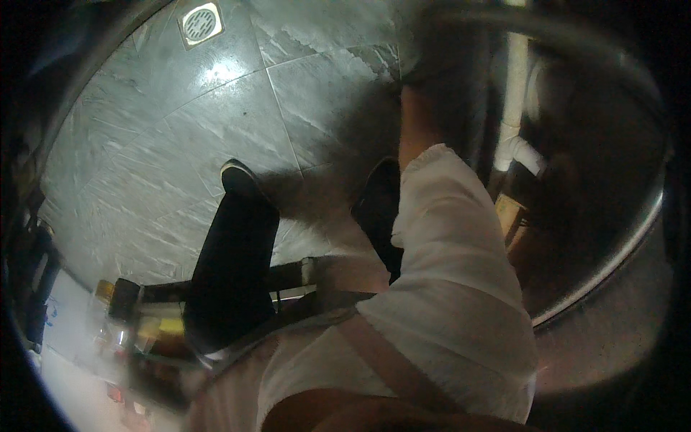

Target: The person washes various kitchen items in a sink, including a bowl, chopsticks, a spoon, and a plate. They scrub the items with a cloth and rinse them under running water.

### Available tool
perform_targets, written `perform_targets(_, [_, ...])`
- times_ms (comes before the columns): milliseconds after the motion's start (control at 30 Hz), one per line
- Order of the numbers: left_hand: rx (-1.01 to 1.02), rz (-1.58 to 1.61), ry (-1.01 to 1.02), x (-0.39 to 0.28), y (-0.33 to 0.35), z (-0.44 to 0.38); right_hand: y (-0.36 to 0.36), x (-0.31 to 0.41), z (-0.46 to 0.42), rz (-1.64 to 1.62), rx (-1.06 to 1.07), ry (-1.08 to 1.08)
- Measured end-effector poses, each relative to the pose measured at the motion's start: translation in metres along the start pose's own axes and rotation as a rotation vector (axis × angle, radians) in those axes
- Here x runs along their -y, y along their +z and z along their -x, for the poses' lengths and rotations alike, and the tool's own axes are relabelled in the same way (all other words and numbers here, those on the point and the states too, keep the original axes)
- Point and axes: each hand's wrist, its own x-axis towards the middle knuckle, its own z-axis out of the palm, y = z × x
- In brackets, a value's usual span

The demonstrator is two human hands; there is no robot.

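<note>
My right arm reaches forward in a white sleeve [459,216], rolled or ending at the forearm. The bare right forearm [418,127] runs into deep shadow beside a dark edge, where the hand and whatever it may touch cannot be made out. My left hand is out of view. Beneath me are my dark trousers [232,254] and two dark shoes, the left shoe [237,175] pale-rimmed and the right shoe [378,183] in shadow. To the right of the arm stands a white plastic pipe [515,86] with an angled branch fitting [526,154].
Grey marbled floor tiles [178,146] spread ahead, with a square metal floor drain [201,24] at upper left. A shiny curved-looking metal edge [610,275] bounds the right side. Low by the pipe is a tan object [508,213]. Blurred jars or bottles [121,302] stand at lower left.
</note>
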Motion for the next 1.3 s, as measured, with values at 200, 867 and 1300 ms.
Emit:
perform_targets(200, [-0.05,-0.04,0.131,-0.001,-0.014,0.0,0.033,0.065,0.149,-0.374,-0.059,0.081])
perform_targets(867, [-0.028,-1.052,1.557,-0.307,-0.107,0.342,-0.592,-0.161,0.538,-0.674,-0.354,-0.404])
perform_targets(1300, [-0.364,-1.049,1.178,-0.251,-0.223,0.364,-0.409,-0.317,0.311,-0.598,-0.011,0.562])
